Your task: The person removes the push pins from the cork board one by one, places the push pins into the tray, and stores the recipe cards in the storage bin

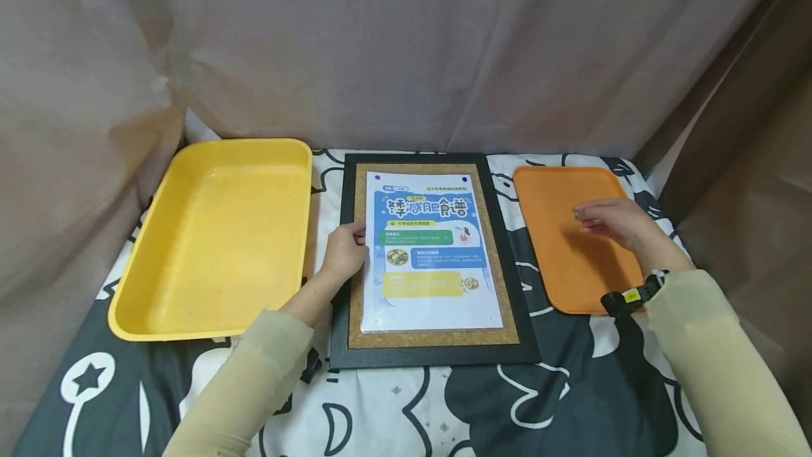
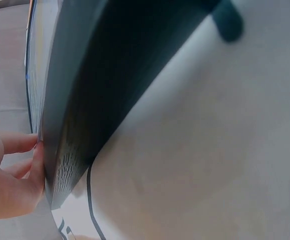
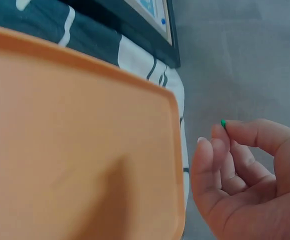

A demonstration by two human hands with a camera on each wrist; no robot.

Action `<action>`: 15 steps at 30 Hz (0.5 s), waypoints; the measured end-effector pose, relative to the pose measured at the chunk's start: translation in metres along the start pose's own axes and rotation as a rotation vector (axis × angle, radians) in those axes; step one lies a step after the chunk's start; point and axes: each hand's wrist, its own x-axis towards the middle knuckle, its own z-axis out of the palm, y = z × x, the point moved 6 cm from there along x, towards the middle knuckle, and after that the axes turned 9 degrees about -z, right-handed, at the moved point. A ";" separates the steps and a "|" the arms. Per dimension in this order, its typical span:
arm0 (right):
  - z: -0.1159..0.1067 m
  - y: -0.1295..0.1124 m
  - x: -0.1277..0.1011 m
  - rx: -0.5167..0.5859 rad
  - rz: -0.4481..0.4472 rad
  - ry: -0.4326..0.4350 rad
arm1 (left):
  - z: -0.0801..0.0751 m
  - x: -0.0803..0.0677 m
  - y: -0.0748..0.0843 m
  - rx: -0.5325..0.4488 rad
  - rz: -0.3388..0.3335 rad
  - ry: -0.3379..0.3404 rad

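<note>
Left hand (image 1: 345, 254) rests on the left edge of the sheet (image 1: 428, 252), fingers curled on it, pressing it down onto the cork board (image 1: 431, 333). Sheet lies flat in the middle of the black frame (image 1: 438, 357), with a blue pin (image 1: 465, 179) and a purple pin (image 1: 377, 177) at its top corners. Right hand (image 1: 612, 221) hovers over the orange tray (image 1: 571, 273), pinching a tiny green pin (image 3: 223, 123) between thumb and finger. Yellow tray (image 1: 216, 238) sits just left of the frame. All on a black and white cloth (image 1: 444, 407).
</note>
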 end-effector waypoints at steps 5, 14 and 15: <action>-0.009 0.008 0.006 0.092 0.040 -0.005 | 0.000 0.000 0.001 -0.006 -0.001 -0.003; -0.018 0.020 0.022 0.126 0.096 0.056 | 0.000 0.000 0.002 -0.001 -0.010 -0.004; -0.019 0.021 0.023 0.115 0.100 0.059 | 0.000 0.000 0.001 0.000 -0.011 -0.004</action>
